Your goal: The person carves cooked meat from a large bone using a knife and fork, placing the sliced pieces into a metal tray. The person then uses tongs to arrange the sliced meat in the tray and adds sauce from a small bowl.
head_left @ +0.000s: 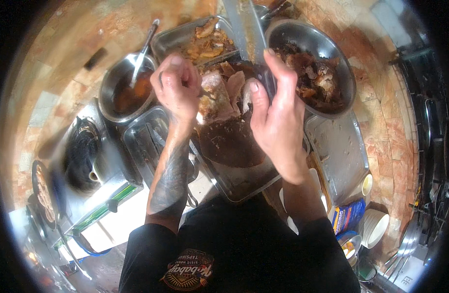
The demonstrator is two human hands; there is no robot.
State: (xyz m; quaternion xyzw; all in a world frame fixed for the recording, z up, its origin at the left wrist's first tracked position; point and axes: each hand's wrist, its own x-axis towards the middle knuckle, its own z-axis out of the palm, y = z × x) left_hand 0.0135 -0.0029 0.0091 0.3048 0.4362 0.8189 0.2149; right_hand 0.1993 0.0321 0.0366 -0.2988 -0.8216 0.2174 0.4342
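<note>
Steel knife [247,34] clamped in the grip of the right hand [282,107], near cooked meat [213,100] on a brown board [232,141]. Left hand [176,85] curled into a fist, contents hidden. Knife probably heavy, stiff, greasy; best held by the hidden handle. Meat likely soft, slippery.

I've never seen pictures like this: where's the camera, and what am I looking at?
There's no machine here: these are a person's bare hands, seen from above through a fisheye camera worn on the head, which bends straight edges.

The right hand holds a broad metal blade. The left hand is curled closed; any contents are hidden. Between them, pale meat lies on a brown board. Metal bowls stand either side: reddish-brown liquid left, dark meat pieces right.
</note>
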